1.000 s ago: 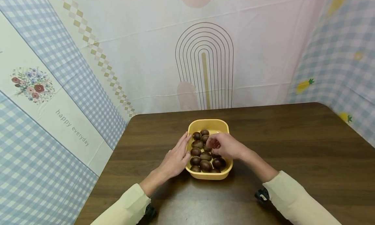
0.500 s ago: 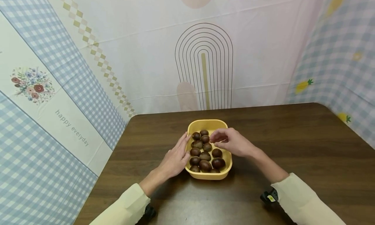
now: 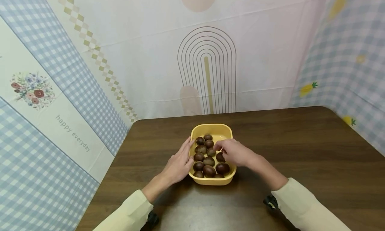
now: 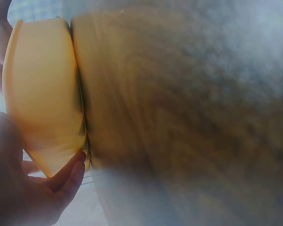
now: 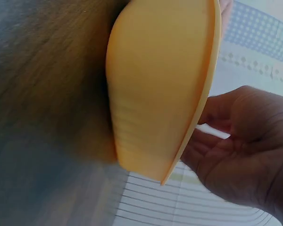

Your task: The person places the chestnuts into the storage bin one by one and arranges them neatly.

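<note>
Several shiny brown chestnuts (image 3: 209,171) lie in a yellow plastic tub (image 3: 211,181) in the head view. My left hand (image 3: 176,164) rests along the tub's left side with its fingers straight; the left wrist view shows fingertips (image 4: 75,167) against the outer wall. My right hand (image 3: 236,153) reaches over the right rim, its bent fingers pointing down into the tub. Beside the thumb is a partly covered chestnut (image 3: 220,157). The right fingertips are hidden, behind the tub wall in the right wrist view, so a grip on a chestnut cannot be made out.
The tub stands on a dark brown wooden table (image 3: 285,140) near its back edge. Behind it hangs a white patterned cloth (image 3: 144,74), with blue checked cloth (image 3: 340,70) at the side.
My right hand lifts and draws back slightly to the right, uncovering a chestnut, then lowers into the tub again and partly covers it. The left hand stays on the tub's side.
</note>
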Demonstrator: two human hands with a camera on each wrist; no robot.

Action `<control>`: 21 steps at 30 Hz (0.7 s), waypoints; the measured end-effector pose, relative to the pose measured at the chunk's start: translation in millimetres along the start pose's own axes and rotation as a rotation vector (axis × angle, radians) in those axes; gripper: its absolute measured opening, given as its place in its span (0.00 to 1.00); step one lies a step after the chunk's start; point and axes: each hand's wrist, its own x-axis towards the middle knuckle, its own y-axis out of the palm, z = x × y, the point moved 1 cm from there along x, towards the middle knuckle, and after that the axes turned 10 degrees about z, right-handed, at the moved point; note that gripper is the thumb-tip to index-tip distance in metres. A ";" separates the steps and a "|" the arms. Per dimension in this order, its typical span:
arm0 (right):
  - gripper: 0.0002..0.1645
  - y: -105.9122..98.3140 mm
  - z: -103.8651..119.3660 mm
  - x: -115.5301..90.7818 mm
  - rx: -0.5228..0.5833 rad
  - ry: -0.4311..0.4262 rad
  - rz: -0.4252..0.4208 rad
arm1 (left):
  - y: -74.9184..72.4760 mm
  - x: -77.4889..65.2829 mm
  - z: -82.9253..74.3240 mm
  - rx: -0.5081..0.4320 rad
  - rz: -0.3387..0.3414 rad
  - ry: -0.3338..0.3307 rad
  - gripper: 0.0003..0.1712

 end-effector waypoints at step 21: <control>0.16 6.5 -0.6 5.3 0.112 0.031 0.009 | 0.0 -2.2 1.1 -0.014 -0.018 0.015 0.37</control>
